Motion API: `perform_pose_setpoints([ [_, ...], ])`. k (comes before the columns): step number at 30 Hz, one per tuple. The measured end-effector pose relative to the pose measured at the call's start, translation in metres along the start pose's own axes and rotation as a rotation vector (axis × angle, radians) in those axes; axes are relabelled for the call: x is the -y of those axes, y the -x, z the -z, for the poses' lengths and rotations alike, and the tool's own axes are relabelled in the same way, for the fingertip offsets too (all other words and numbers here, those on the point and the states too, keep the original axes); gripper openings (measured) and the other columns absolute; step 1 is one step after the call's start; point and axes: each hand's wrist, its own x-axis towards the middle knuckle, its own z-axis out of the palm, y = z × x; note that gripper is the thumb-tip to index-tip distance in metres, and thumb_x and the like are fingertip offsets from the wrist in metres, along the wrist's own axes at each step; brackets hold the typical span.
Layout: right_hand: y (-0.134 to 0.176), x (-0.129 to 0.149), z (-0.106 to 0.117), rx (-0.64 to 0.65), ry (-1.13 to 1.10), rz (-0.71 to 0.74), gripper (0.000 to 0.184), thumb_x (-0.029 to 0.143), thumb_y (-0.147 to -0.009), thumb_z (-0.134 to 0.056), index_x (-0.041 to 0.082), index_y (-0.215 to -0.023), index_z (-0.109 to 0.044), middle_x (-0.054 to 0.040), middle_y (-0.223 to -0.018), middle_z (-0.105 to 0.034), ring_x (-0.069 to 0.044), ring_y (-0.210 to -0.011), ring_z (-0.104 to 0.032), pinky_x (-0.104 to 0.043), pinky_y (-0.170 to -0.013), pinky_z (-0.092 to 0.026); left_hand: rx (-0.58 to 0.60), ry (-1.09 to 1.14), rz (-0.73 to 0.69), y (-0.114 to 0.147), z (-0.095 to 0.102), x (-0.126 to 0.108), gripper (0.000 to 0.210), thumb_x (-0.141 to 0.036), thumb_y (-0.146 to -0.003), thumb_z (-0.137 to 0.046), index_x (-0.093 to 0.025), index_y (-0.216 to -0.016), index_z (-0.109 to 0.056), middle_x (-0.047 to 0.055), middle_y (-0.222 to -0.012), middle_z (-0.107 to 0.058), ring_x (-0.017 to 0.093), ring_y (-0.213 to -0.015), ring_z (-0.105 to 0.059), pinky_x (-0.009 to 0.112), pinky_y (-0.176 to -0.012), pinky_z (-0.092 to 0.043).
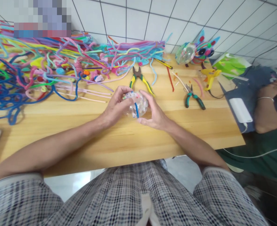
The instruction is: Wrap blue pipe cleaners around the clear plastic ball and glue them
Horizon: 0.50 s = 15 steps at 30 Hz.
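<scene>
Between my two hands is a clear plastic ball (pixel 142 105) with small coloured bits in it and a blue pipe cleaner strip (pixel 136 110) down its near side. My left hand (pixel 119 103) grips the ball's left side, its thumb lying across the top by the blue strip. Curved around the right side is my right hand (pixel 156 113), its thumb at the lower edge. Just beyond the ball, yellow-green handled pliers (pixel 138 75) lie with their handles spread toward me.
Tangled pipe cleaners (pixel 58 69) cover the left and back of the wooden table (pixel 93 141). To the right lie smaller pliers (pixel 192 97), a yellow glue gun (pixel 210 77), a decorated animal head (pixel 203 50) and a white power strip (pixel 240 110). A co-worker's arm (pixel 267 110) rests at far right.
</scene>
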Motion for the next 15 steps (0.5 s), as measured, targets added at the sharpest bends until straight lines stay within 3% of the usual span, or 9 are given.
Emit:
perform_pose_setpoints([
  [5, -0.003, -0.019, -0.003, 0.022, 0.253, 0.18, 0.116, 0.073, -0.094, -0.078, 0.025, -0.182, -0.019, -0.0192, -0.188, -0.03, -0.04, -0.178, -0.025, -0.066, -0.145, -0.026, -0.108, 0.254, 0.246, -0.005, -0.004, -0.014, 0.037, -0.041, -0.085, -0.086, -0.026, -0.109, -0.062, 0.0, -0.101, -0.072, 0.018, -0.081, -0.067, 0.029, -0.066, -0.056],
  [10, -0.004, -0.027, -0.017, -0.032, 0.398, 0.252, 0.111, 0.066, -0.104, -0.067, 0.025, -0.183, -0.001, -0.0204, -0.19, -0.025, -0.039, -0.179, -0.022, -0.068, -0.145, -0.024, -0.168, 0.295, 0.258, -0.002, -0.01, -0.019, 0.04, -0.042, -0.08, -0.089, -0.026, -0.105, -0.062, -0.001, -0.098, -0.074, 0.018, -0.079, -0.067, 0.028, -0.064, -0.052],
  [15, -0.004, -0.025, -0.019, -0.062, 0.44, 0.28, 0.104, 0.061, -0.107, -0.066, 0.027, -0.184, -0.005, -0.0192, -0.187, -0.032, -0.039, -0.177, -0.03, -0.068, -0.143, -0.03, -0.172, 0.328, 0.257, 0.0, -0.012, -0.019, 0.039, -0.041, -0.081, -0.087, -0.025, -0.106, -0.062, -0.002, -0.103, -0.073, 0.017, -0.086, -0.068, 0.026, -0.07, -0.054],
])
